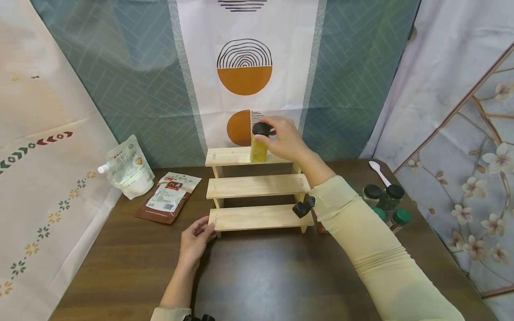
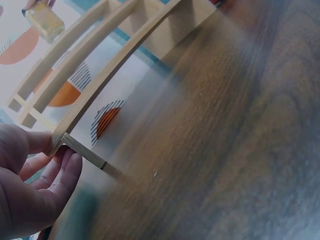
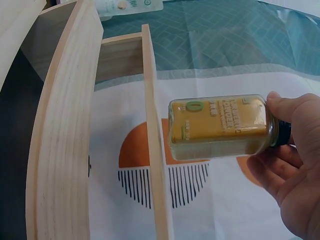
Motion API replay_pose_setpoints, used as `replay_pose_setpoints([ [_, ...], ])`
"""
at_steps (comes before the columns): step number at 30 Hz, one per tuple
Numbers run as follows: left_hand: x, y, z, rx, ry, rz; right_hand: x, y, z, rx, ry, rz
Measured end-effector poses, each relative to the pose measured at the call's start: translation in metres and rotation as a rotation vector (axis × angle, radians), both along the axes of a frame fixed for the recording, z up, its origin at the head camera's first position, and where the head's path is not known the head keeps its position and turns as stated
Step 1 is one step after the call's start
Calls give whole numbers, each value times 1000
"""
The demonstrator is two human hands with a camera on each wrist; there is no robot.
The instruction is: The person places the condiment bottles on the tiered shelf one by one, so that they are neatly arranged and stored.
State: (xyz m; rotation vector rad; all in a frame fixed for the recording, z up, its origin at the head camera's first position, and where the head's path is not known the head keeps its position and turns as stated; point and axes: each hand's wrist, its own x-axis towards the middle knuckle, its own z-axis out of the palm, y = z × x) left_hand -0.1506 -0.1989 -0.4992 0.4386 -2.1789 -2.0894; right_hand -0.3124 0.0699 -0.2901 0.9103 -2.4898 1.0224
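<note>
A three-tier wooden shelf [image 1: 257, 217] of pale planks stands on the table. My right hand [image 1: 286, 139] grips a spice jar [image 1: 259, 151] by its black lid, at the middle of the top tier. The jar is clear, with yellow contents and a printed label [image 3: 220, 118]. In the right wrist view its base is close to the top plank's edge; whether they touch I cannot tell. My left hand [image 1: 194, 240] pinches the left end of the lowest plank, with thumb above and fingers curled beneath in the left wrist view.
At the left stand a white spouted pouch [image 1: 130, 169] and a flat brown-and-white packet [image 1: 170, 198]. On the right are several jars, including a black-lidded jar [image 1: 391, 198] and a green-lidded jar [image 1: 400, 217], and a white spoon [image 1: 379, 173]. Fabric curtain [image 1: 345, 89] hangs behind.
</note>
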Motion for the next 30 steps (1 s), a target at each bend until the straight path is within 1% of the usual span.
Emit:
replay_pose_setpoints([
  [6,3,0,1,-3,-7,10,-7,-15,-3,3,-4,9],
  [11,2,0,2,-2,-8,11,-13,-24,-2,17,-20,11],
  [15,1,1,2,-1,-3,1,-16,-30,0,25,-21,13],
  [19,2,1,1,12,3,-7,-18,-39,0,26,-29,23],
  [24,1,1,0,23,7,-4,-19,-48,-2,42,-29,22],
  [30,0,1,2,20,6,0,-21,-60,1,80,-3,25],
])
